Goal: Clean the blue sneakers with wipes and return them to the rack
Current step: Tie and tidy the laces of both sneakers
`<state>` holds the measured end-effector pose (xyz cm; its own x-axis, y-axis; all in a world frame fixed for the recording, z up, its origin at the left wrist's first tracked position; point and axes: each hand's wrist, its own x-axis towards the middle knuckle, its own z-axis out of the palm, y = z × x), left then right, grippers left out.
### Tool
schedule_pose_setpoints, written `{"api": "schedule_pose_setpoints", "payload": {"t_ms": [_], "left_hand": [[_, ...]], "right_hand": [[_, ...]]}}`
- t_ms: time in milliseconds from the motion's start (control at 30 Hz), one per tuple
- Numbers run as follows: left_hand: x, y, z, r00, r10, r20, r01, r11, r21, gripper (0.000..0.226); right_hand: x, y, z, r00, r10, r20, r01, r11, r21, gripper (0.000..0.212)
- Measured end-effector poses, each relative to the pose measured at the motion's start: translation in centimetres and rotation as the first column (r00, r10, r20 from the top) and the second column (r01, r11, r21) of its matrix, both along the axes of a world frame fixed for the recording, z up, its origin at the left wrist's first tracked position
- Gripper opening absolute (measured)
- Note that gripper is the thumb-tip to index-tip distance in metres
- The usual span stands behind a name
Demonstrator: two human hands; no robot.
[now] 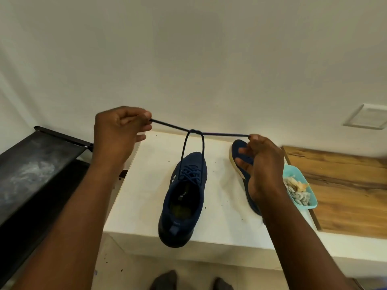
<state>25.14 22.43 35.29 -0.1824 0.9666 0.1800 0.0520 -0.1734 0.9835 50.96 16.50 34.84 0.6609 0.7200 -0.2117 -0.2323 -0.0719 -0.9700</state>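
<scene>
- Head view, hands: the left hand [121, 130], at centre left of the frame, is curled with its fingertips pinched on one end of the dark lace [167, 124]. The right hand [263, 164], at centre right, is pinched on the other end, its remaining fingers loosely bent.
- Head view, lace: the lace is pulled taut almost level between the two hands. A first knot [193, 131] is seen about midway, and two strands drop from it to the eyelets.
- Head view, task's thing: the laced blue sneaker [184, 197] stands on the white surface [142, 185] at centre frame. Its long axis runs up the frame, with the heel overhanging the near edge and the toe pointing to the wall. The knot hangs above the toe, so both hands are about equally placed for it.
- Head view, second sneaker [240, 155]: it lies just right of the first and is partly hidden behind the right hand. Whether it is touched cannot be told.
- Head view, rest: a teal tray [310, 203] of crumpled wipes [297, 189] sits at the right.
- Judgement: tying appears to be the step in hand. The black rack [31, 164] lies at the left of the frame, nearer the left hand, so the return is likely to be made leftward.
</scene>
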Motion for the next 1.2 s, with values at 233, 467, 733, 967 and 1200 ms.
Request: {"api": "schedule_pose_setpoints", "payload": {"t_ms": [233,467,733,967,1200], "left_hand": [[-4.1,1.9,-8.4,0.975,0.188,0.122,-0.156,0.960,-0.234,0.023],[-6.7,2.7,-13.2,0.959,0.282,-0.006,-0.266,0.899,-0.347,0.005],[-0.8,1.0,-10.2,0.862,-0.182,-0.473,0.153,0.983,-0.100,0.019],[2.5,0.3,-10.5,0.631,-0.583,-0.512,0.481,0.811,-0.333,0.035],[2.1,0.0,-10.5,0.693,-0.571,-0.440,0.509,0.820,-0.262,0.021]], "right_hand": [[4.4,-2.0,-5.7,0.944,-0.182,-0.275,0.161,0.982,-0.099,0.014],[4.4,-3.0,-6.7,0.967,-0.161,-0.196,0.149,0.986,-0.073,0.012],[1.9,-3.2,-8.5,0.521,0.171,0.836,-0.115,0.985,-0.130,0.029],[-1.3,-0.7,-10.6,0.433,0.642,0.633,-0.543,0.746,-0.386,0.032],[-1.7,-0.2,-11.6,0.426,0.630,0.649,-0.574,0.743,-0.345,0.023]]}}
